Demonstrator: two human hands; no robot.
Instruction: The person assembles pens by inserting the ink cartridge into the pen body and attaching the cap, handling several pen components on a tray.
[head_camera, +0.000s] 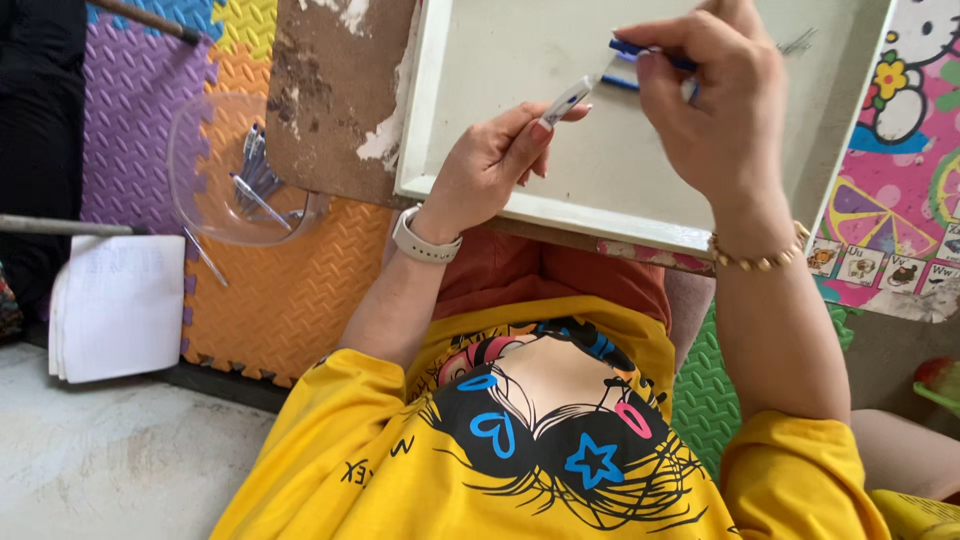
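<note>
On the far left, a clear bowl (225, 180) with pens sits on the foam mat (290, 290). The left hand (490, 160) pinches a white pen (572, 97) over the white tray (560, 215). The right hand (715, 95) has fingers clamped on the pen's blue cap (640, 50).

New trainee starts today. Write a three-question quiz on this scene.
1. True or false: the left hand and the right hand both hold the same pen.
2. What lies in the clear bowl on the foam mat?
A. pen parts
B. coins
C. beads
3. Which wrist wears the white watch?

Key: 1 true; 2 A; 3 left.
</note>
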